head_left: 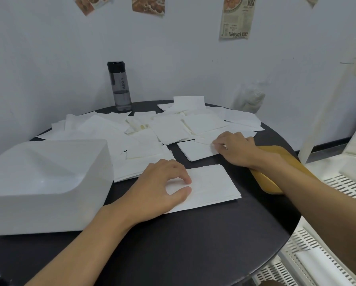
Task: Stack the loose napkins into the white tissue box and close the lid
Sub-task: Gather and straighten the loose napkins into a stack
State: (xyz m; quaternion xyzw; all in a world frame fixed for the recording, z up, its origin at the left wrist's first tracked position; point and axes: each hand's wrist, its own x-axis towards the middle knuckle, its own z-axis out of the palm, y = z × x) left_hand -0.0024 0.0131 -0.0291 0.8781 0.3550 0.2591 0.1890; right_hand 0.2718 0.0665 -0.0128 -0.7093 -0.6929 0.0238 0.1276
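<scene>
Several loose white napkins (pixel 169 129) lie scattered over the far half of the round black table (pixel 173 240). A small neat stack of napkins (pixel 212 186) sits near the middle. My left hand (pixel 160 186) rests on the stack's left part, with finger and thumb tips touching its top sheet. Farther right, my right hand (pixel 235 149) pinches the right corner of another napkin (pixel 195 150) lying flat on the table. The white tissue box (pixel 43 182) stands at the left, open at the top. A tan wooden lid (pixel 280 168) lies under my right forearm.
A dark water bottle (pixel 120 85) stands at the table's far edge by the wall. White slatted plastic furniture (pixel 338 182) crowds the right side. A clear plastic bag (pixel 249 98) sits behind the table against the wall.
</scene>
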